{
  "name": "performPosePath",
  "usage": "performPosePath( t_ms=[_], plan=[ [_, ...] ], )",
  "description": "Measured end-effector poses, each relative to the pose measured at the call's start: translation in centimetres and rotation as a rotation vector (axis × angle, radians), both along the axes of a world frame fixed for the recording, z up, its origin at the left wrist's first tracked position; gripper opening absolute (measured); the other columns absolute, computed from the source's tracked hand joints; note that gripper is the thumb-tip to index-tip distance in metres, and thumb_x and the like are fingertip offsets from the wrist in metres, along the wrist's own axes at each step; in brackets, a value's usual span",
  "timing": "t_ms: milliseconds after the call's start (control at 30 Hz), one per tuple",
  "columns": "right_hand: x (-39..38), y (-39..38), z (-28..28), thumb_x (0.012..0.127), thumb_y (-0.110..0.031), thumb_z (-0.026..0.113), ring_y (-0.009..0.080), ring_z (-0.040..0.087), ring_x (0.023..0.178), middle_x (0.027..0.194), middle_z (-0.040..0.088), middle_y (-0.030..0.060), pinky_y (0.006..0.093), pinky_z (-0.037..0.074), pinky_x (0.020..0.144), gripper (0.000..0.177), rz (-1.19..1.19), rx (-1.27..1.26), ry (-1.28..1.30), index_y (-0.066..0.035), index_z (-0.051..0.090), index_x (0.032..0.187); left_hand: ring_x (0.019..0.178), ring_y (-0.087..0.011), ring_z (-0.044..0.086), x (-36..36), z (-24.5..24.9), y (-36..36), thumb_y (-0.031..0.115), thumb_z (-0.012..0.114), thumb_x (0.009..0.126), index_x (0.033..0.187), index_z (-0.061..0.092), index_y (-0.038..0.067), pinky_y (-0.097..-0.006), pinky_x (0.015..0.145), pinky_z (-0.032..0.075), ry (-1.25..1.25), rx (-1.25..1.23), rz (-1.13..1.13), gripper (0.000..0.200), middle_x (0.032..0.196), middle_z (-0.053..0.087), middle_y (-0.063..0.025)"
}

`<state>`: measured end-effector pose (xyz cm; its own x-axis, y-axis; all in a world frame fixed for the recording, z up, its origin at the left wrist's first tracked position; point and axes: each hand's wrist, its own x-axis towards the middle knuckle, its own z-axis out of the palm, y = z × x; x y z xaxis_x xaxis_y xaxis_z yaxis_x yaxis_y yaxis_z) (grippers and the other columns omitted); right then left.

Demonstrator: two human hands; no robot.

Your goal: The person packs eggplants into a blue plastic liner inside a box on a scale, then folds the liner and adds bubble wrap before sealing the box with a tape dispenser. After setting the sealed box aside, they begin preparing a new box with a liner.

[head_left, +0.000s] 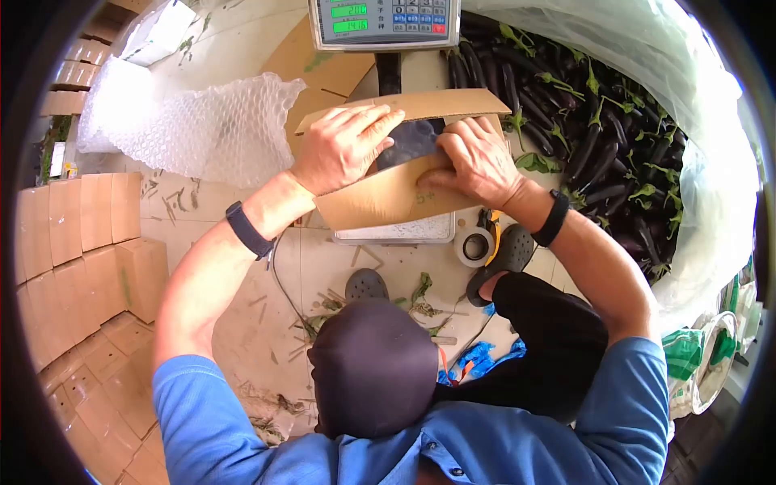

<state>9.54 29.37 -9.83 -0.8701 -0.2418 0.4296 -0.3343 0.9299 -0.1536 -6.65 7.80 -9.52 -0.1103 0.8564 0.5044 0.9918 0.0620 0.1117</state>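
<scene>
A cardboard box (380,199) with raised flaps rests on the weighing scale (404,233). Through its opening shows bubble wrap (409,139) over dark contents that I cannot make out fully. My left hand (343,147) is closed on the box's left end, fingers together across the far flap and the thumb toward the opening. At the right end, my right hand (477,162) grips the box, its fingers bent into the opening and its thumb on the near flap. Both fingertips are partly hidden.
The scale's display (385,23) stands behind the box. Eggplants (598,153) fill a plastic-lined heap at right. Loose bubble wrap (218,125) lies at left, near stacked cartons (73,218). A tape roll (474,246) and yellow-handled tool (495,234) sit by the scale.
</scene>
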Motion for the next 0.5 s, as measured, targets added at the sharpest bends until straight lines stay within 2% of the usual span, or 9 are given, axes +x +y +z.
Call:
performPosePath(
  t_ms=[67, 100, 167, 233, 267, 300, 367, 433, 500],
  plan=[
    [1.0, -0.6, -0.5, 0.080, -0.048, 0.075, 0.0271, 0.060, 0.094, 0.094, 0.060, 0.0097, 0.0408, 0.048, 0.087, 0.045, -0.031, -0.021, 0.078, -0.006, 0.057, 0.085, 0.114, -0.0304, 0.068, 0.3, 0.7, -0.4, 0.019, 0.068, 0.094, 0.125, 0.070, 0.009, -0.0360, 0.098, 0.055, -0.404, -0.154, -0.022, 0.033, 0.123, 0.071, -0.0129],
    [1.3, -0.6, -0.8, 0.081, -0.044, 0.075, 0.0269, 0.060, 0.094, 0.093, 0.060, 0.0094, 0.0408, 0.048, 0.086, 0.042, -0.011, 0.015, 0.114, -0.006, 0.057, 0.085, 0.127, -0.0341, 0.060, -0.9, 0.7, -0.8, 0.021, 0.065, 0.097, 0.126, 0.070, 0.007, -0.0381, 0.106, 0.049, -0.765, -0.291, -0.073, 0.032, 0.128, 0.069, -0.0128],
    [2.0, -0.8, -0.7, 0.081, -0.040, 0.075, 0.0268, 0.060, 0.093, 0.092, 0.059, 0.0091, 0.0408, 0.047, 0.085, 0.038, -0.002, 0.053, 0.153, -0.006, 0.058, 0.085, 0.145, -0.0364, 0.039, -2.2, 0.8, -1.7, 0.029, 0.063, 0.099, 0.140, 0.059, 0.010, -0.0486, 0.119, 0.034, -0.988, -0.526, -0.121, 0.045, 0.148, 0.054, -0.0129],
    [2.4, -1.3, -0.2, 0.082, -0.034, 0.075, 0.0262, 0.061, 0.091, 0.088, 0.058, 0.0078, 0.0409, 0.049, 0.082, 0.033, -0.034, 0.133, -0.074, -0.007, 0.058, 0.084, 0.154, -0.0375, 0.017, 3.1, -0.2, -2.4, 0.041, 0.059, 0.100, 0.154, 0.041, 0.014, -0.0605, 0.122, 0.017, -0.209, -0.515, 0.190, 0.063, 0.164, 0.032, -0.0111],
    [2.6, -1.3, -1.0, 0.082, -0.031, 0.076, 0.0260, 0.062, 0.081, 0.084, 0.057, 0.0077, 0.0403, 0.051, 0.075, 0.028, -0.023, 0.123, -0.064, -0.008, 0.059, 0.083, 0.155, -0.0364, 0.015, 3.4, -1.7, -2.6, 0.046, 0.057, 0.099, 0.160, 0.028, 0.018, -0.0673, 0.120, 0.011, -0.098, -0.518, 0.219, 0.073, 0.167, 0.021, -0.0084],
    [3.0, -0.6, -1.2, 0.082, -0.031, 0.076, 0.0260, 0.062, 0.081, 0.084, 0.057, 0.0077, 0.0403, 0.051, 0.075, 0.028, -0.023, 0.117, -0.067, -0.008, 0.059, 0.083, 0.155, -0.0364, 0.015, 3.7, -1.9, -2.7, 0.046, 0.057, 0.099, 0.160, 0.028, 0.018, -0.0673, 0.120, 0.011, -0.100, -0.524, 0.218, 0.073, 0.167, 0.021, -0.0084],
    [3.9, 1.7, -1.9, 0.085, -0.026, 0.073, 0.0298, 0.064, 0.071, 0.078, 0.058, 0.0106, 0.0414, 0.053, 0.064, 0.022, -0.097, -0.046, -0.002, -0.008, 0.060, 0.082, 0.154, -0.0383, 0.016, 4.1, -2.7, -2.4, 0.053, 0.049, 0.101, 0.158, 0.034, 0.019, -0.0722, 0.118, 0.008, -0.047, -0.477, 0.296, 0.069, 0.166, 0.026, -0.0087],
    [4.2, 4.5, -2.4, 0.085, -0.021, 0.070, 0.0337, 0.067, 0.072, 0.079, 0.063, 0.0157, 0.0433, 0.053, 0.059, 0.017, -0.580, -0.363, 0.131, -0.006, 0.062, 0.083, 0.153, -0.0422, 0.015, 3.9, -3.2, -2.2, 0.051, 0.044, 0.104, 0.156, 0.039, 0.025, -0.0735, 0.117, 0.007, -0.047, -0.429, 0.324, 0.058, 0.166, 0.027, -0.0090],
    [5.6, 9.9, -6.1, 0.084, -0.023, 0.071, 0.0331, 0.070, 0.081, 0.081, 0.068, 0.0176, 0.0455, 0.055, 0.062, 0.019, -1.045, -0.614, -0.094, -0.005, 0.066, 0.087, 0.152, -0.0455, 0.014, 3.5, -3.7, -1.9, 0.057, 0.043, 0.103, 0.154, 0.042, 0.025, -0.0746, 0.116, 0.007, -0.039, -0.393, 0.399, 0.060, 0.165, 0.026, -0.0120]
  ],
)
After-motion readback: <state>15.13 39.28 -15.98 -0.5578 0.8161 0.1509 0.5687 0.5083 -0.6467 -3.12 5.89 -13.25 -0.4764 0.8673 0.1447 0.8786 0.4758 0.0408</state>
